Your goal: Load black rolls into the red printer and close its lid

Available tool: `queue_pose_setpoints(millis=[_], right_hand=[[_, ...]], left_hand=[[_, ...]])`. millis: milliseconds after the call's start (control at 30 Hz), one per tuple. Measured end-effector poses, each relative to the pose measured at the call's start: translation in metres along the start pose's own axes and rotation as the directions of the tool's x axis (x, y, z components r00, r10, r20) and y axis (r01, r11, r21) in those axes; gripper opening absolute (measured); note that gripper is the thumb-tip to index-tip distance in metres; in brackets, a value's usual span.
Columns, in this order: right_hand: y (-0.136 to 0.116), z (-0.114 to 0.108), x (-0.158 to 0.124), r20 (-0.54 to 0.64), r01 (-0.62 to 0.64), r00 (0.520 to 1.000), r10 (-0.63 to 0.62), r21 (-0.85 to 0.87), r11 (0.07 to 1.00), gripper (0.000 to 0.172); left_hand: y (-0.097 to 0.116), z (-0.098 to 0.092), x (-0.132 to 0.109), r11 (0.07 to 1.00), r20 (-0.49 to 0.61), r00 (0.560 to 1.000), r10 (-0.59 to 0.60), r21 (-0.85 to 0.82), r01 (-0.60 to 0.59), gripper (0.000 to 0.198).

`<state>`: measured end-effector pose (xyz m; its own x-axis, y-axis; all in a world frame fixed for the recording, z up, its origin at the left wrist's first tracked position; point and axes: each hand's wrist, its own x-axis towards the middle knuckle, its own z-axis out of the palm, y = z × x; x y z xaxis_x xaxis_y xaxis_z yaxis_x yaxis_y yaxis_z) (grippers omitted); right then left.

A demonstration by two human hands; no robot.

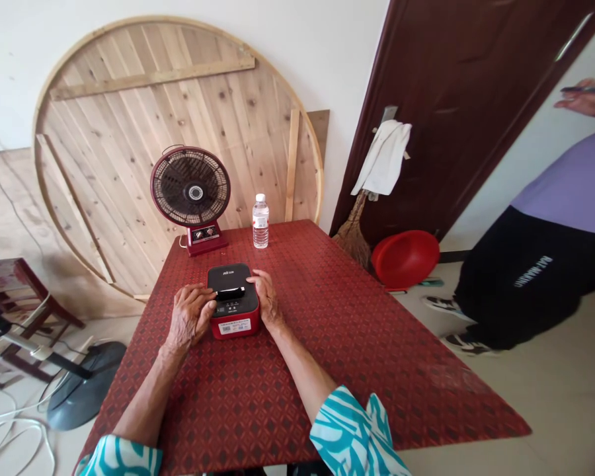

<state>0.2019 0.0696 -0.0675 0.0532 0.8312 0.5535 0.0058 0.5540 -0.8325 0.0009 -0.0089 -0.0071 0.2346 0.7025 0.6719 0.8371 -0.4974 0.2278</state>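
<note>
While the left hand [191,316] rests at the left side of a red-and-black box [235,307] on the patterned counter [357,357], its fingers reach the end of a dark bar [231,293] on the box's top; whether they clamp it cannot be told. The right hand [268,301] touches the opposite edge, its fingers' grip likewise unclear. Beyond stand a fan [195,193] and a bottle [260,223].
</note>
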Motion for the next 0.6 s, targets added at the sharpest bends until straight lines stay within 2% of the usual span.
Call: queue_pose_setpoints(millis=[133,200,267,333,367,500,600], right_hand=[[0.0,-0.001,-0.001,0.008,0.001,1.0,-0.001,0.003,1.0,0.048],[0.0,-0.001,-0.003,0.013,-0.002,1.0,0.002,0.008,1.0,0.049],[0.002,-0.002,-0.005,0.014,-0.013,1.0,0.013,0.022,1.0,0.048],[0.006,-0.002,-0.007,-0.006,-0.079,0.997,0.079,0.068,0.995,0.049],[0.009,-0.002,-0.007,-0.024,-0.134,0.99,0.137,0.107,0.985,0.051],[0.028,0.0,-0.006,-0.092,-0.337,0.923,0.373,0.272,0.901,0.06],[0.037,0.001,-0.003,-0.097,-0.37,0.906,0.413,0.295,0.881,0.06]], left_hand=[[-0.002,-0.003,0.001,0.994,0.026,0.998,-0.05,-0.092,0.053,0.04],[-0.009,-0.008,0.0,0.965,0.002,0.988,-0.157,-0.212,0.154,0.045],[-0.02,-0.012,-0.002,0.885,-0.085,0.93,-0.357,-0.35,0.307,0.049],[-0.036,-0.012,-0.005,0.774,-0.142,0.826,-0.546,-0.463,0.432,0.05],[-0.044,-0.01,-0.007,0.724,-0.135,0.781,-0.61,-0.497,0.479,0.05],[-0.068,0.002,-0.013,0.603,0.009,0.715,-0.699,-0.53,0.596,0.06],[-0.072,0.008,-0.015,0.596,0.024,0.707,-0.707,-0.518,0.613,0.057]])
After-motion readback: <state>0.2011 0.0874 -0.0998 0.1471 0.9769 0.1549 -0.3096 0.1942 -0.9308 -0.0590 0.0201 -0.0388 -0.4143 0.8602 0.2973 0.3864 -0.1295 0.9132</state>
